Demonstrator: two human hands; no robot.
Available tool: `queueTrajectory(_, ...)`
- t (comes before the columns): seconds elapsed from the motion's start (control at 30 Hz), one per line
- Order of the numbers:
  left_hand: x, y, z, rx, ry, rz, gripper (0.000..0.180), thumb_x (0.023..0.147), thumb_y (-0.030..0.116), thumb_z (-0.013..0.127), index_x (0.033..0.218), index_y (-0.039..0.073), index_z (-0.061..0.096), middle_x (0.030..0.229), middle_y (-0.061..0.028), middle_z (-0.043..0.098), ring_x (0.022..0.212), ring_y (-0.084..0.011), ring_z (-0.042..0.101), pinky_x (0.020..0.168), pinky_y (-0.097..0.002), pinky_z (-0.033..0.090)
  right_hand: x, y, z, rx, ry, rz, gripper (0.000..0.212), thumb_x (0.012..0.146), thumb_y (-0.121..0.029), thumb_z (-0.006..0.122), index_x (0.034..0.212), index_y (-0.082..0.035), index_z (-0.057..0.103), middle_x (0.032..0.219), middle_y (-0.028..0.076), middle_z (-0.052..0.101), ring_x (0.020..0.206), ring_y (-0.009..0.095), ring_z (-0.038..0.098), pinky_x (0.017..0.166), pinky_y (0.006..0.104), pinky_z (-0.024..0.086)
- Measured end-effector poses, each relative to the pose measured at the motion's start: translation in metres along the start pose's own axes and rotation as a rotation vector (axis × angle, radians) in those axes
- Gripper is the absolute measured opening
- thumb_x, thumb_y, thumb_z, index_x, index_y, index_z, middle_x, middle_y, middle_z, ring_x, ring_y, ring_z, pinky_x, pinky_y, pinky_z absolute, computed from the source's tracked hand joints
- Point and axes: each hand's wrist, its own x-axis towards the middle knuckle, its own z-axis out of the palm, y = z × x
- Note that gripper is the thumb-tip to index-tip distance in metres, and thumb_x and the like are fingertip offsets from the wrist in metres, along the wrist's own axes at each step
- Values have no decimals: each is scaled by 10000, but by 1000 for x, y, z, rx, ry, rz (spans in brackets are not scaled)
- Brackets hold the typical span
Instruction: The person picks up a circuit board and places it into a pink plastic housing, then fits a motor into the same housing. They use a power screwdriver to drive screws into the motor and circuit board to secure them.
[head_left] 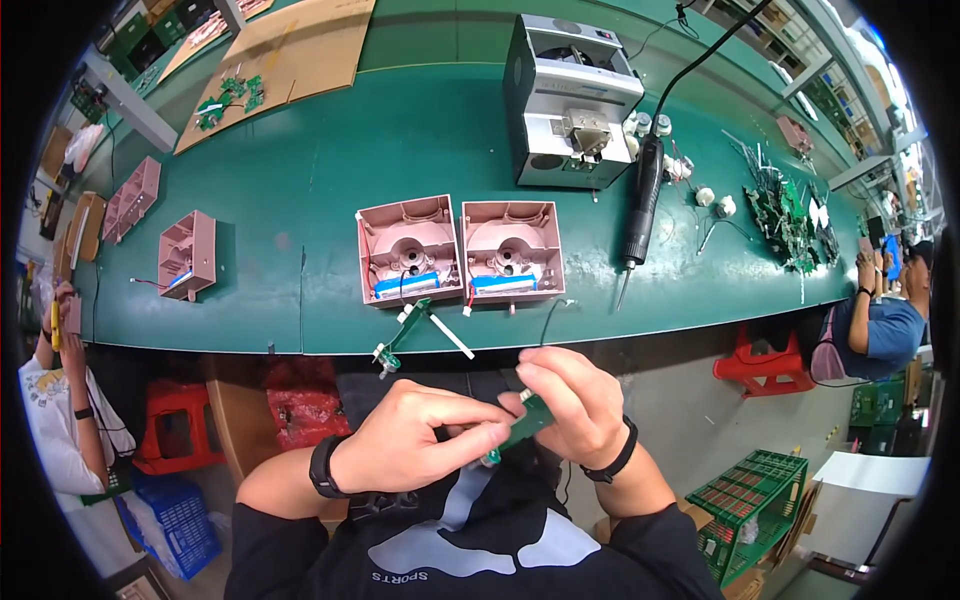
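Observation:
Close to my body, just off the table's front edge, I hold a small green circuit board [527, 422] between both hands. My left hand [425, 438] pinches its left side with thumb and forefinger. My right hand [578, 405] grips the other side near a small white part, and a thin dark wire [547, 322] rises above those fingers. Two pink plastic housings [460, 240] lie side by side in front of me, open side up, each with a blue battery [505, 285] inside. Another green circuit board with a white strip [408, 332] rests at the table edge below the left housing.
A grey-white machine [575, 110] stands at the back. Beside it hangs a black electric screwdriver [645, 205], tip down. Green boards with wires [790, 215] are heaped at the right. More pink housings [188, 255] lie left. Other people work at both sides.

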Motion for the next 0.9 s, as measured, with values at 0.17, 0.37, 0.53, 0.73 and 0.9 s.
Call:
queueTrajectory(0.17, 29, 31, -39, 163, 91, 183, 158, 909, 21, 745, 1058, -23, 776, 947, -132, 800, 806, -217, 776, 752, -318, 611, -10, -4, -25, -23, 90, 62, 527, 932, -247, 814, 1302, 19, 549, 1162, 226, 646, 965, 369, 738, 787, 437, 653)
queueTrajectory(0.37, 116, 20, -78, 951, 226, 471, 828, 739, 281, 921, 1446, 53, 555, 1326, -225, 625, 1215, -374, 633, 1038, -440, 518, -23, -27, -28, 426, 383, 90, 487, 950, -278, 791, 1249, 47, 586, 1192, 251, 636, 1019, 421, 738, 849, 476, 654)
queueTrajectory(0.53, 136, -8, -67, 1065, -129, 272, 1083, 670, 276, 948, 1578, 104, 383, 1464, -234, 518, 1336, -395, 530, 1112, -472, 464, -21, -30, -23, 545, 210, 95, 526, 984, -353, 748, 1277, 39, 556, 1182, 220, 615, 996, 409, 739, 834, 481, 649)
queueTrajectory(0.73, 124, -5, -59, 926, -61, 338, 1025, 665, 154, 879, 1570, 110, 400, 1351, -212, 540, 1271, -415, 546, 1081, -476, 478, -12, -27, -18, 578, 95, 28, 506, 957, -305, 779, 1260, 54, 591, 1205, 220, 643, 1035, 407, 742, 849, 468, 650)
queueTrajectory(0.9, 108, 9, -48, 930, 52, 468, 1019, 644, 74, 843, 1565, 133, 413, 1351, -203, 514, 1267, -416, 538, 1086, -481, 475, -13, -22, -9, 600, 121, -19, 511, 937, -253, 799, 1284, 66, 601, 1210, 224, 664, 1065, 388, 736, 858, 447, 647)
